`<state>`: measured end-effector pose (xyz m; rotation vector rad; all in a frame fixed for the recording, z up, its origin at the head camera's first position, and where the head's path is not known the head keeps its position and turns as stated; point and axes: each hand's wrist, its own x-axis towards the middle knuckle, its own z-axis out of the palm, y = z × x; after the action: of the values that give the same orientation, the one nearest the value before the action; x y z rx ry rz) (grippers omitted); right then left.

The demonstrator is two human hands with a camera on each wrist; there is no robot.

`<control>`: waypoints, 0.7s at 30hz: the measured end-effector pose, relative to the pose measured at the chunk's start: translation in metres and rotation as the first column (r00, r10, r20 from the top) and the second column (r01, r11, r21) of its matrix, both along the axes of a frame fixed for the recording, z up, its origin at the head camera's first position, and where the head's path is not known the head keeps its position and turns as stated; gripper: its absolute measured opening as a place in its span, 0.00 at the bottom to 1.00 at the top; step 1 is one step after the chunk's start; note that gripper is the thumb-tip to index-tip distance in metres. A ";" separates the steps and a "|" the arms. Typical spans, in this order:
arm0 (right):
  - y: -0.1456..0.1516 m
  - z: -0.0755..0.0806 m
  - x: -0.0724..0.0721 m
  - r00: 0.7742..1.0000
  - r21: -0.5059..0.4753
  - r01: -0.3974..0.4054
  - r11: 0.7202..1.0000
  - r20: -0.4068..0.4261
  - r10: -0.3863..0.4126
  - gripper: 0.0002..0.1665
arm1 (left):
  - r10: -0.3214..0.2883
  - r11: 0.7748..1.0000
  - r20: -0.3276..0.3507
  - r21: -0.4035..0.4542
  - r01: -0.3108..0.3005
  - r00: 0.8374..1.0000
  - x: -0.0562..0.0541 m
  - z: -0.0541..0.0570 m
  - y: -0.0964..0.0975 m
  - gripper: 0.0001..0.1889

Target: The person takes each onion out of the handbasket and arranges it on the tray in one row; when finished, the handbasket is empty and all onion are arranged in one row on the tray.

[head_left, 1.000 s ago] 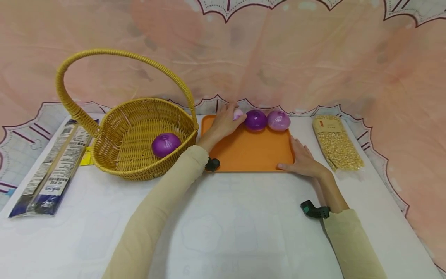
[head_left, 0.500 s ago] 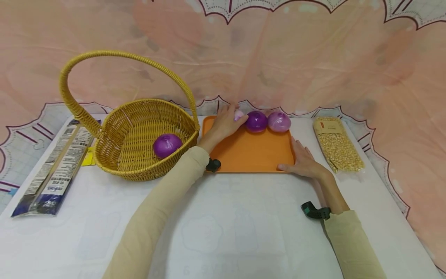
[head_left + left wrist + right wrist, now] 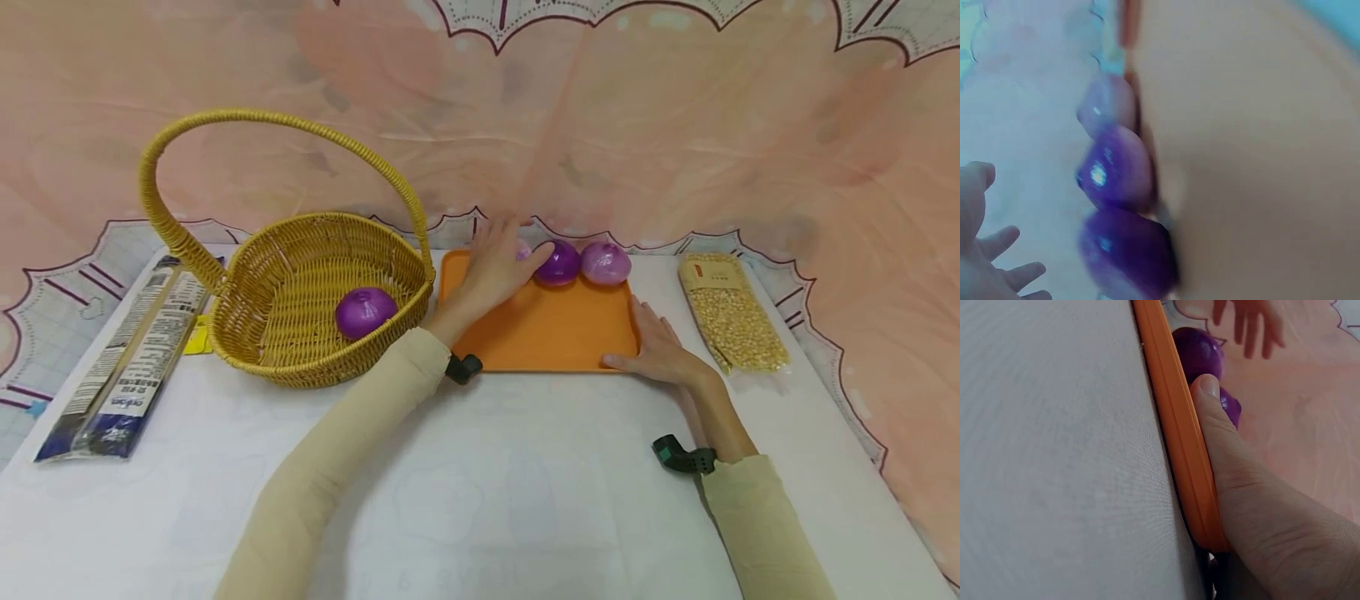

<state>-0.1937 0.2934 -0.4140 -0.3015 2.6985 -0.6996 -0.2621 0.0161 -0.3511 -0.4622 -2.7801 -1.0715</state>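
Observation:
Along the back of an orange tray stand three purple onions in a row: a pale left one, a dark middle one and a lighter right one. My left hand is over the left onion and partly hides it. Its fingers are spread, apart from the row of onions in the left wrist view, where the nearest onion shows large. At the tray's front right corner, my right hand rests with straight fingers along the side and the thumb against the front rim.
A yellow wicker basket with a tall handle stands left of the tray, holding another purple onion. A long packet lies at the far left. A bag of yellow kernels lies right of the tray.
My left hand has let go of the left onion and lifted slightly, its thumb moving right across the dark onion. The right hand stays at the tray. The head view has shifted slightly.

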 end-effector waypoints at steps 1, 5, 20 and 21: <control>0.000 0.000 0.000 1.000 -0.001 0.001 1.000 0.002 -0.001 0.69 | -0.032 0.999 -0.004 0.011 0.032 0.999 0.005 0.002 0.000 0.30; -0.001 0.000 0.000 1.000 -0.011 0.002 1.000 0.004 -0.002 0.69 | -0.192 0.981 0.008 0.035 0.192 0.981 0.029 0.011 -0.009 0.28; 0.001 -0.001 -0.001 1.000 -0.024 -0.008 1.000 -0.017 0.007 0.70 | -0.365 0.923 0.236 0.214 0.318 0.901 0.093 0.019 -0.071 0.25; 0.001 0.000 -0.001 1.000 -0.022 -0.009 1.000 -0.017 0.008 0.69 | -0.369 0.922 0.245 0.213 0.322 0.897 0.097 0.020 -0.074 0.25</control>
<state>-0.1949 0.2947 -0.4145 -0.3258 2.7059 -0.7276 -0.1656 -0.0580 -0.3311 -0.8741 -2.8761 -1.5470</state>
